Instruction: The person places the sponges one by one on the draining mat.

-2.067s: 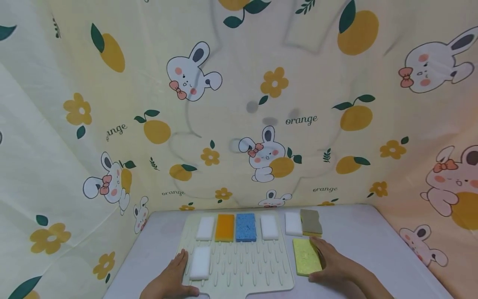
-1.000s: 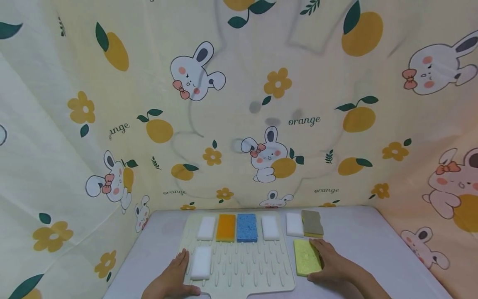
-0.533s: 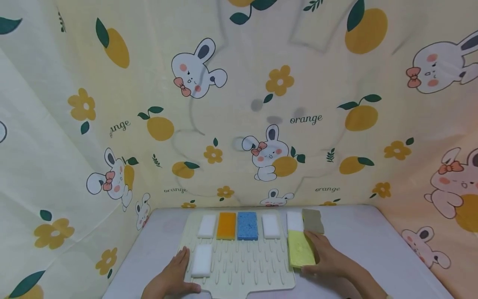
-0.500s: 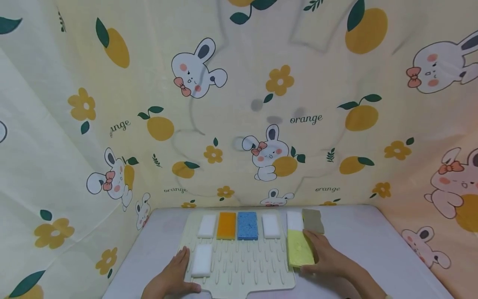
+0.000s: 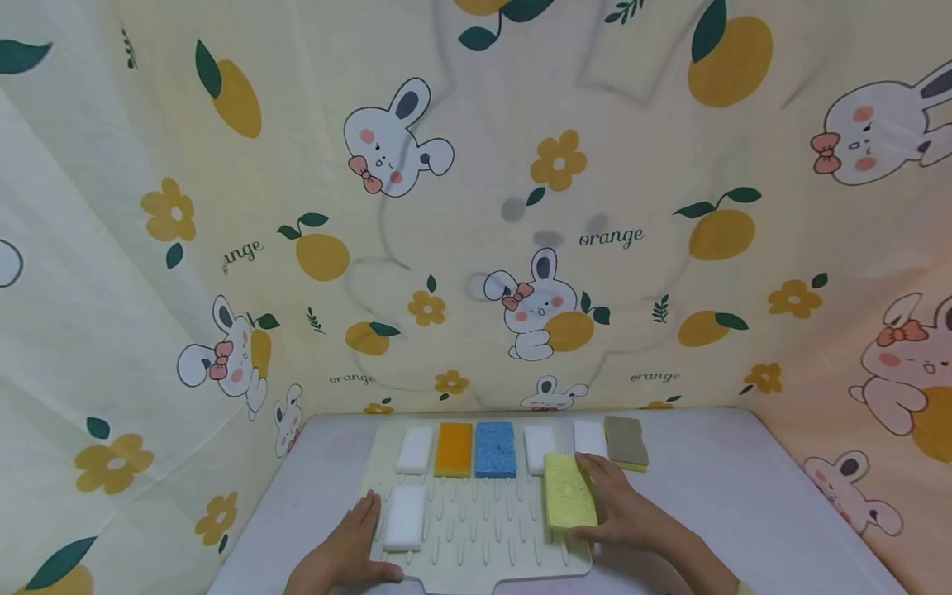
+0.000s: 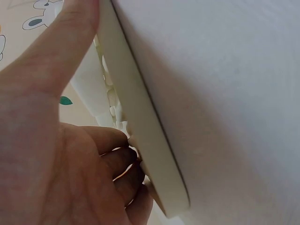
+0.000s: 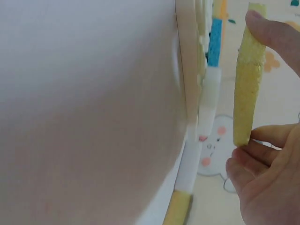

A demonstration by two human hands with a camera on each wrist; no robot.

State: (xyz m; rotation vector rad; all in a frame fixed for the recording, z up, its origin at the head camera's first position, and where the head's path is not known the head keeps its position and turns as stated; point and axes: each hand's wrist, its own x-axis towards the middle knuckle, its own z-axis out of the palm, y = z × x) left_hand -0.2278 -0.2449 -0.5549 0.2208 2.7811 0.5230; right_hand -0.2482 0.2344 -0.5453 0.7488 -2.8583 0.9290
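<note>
My right hand [image 5: 621, 504] pinches a yellow sponge [image 5: 568, 491] by its edges. The sponge is held raised over the right part of a cream board with rows of raised ridges [image 5: 461, 562]; in the right wrist view, thumb and fingers grip opposite ends of the sponge [image 7: 248, 84]. At the board's front left corner rests my left hand [image 5: 342, 545], thumb along the front edge and fingers at the left edge. On the board lie white blocks [image 5: 405, 516], an orange sponge [image 5: 454, 449] and a blue sponge [image 5: 495, 449].
Right of the board, a white block [image 5: 590, 438] lies beside a grey-topped sponge with a yellow underside [image 5: 626, 440] on the white table [image 5: 692, 496]. A patterned curtain [image 5: 461, 207] hangs behind and at both sides.
My right hand has lifted the yellow sponge from the table and carried it left over the board. My left hand has stayed at the board's corner.
</note>
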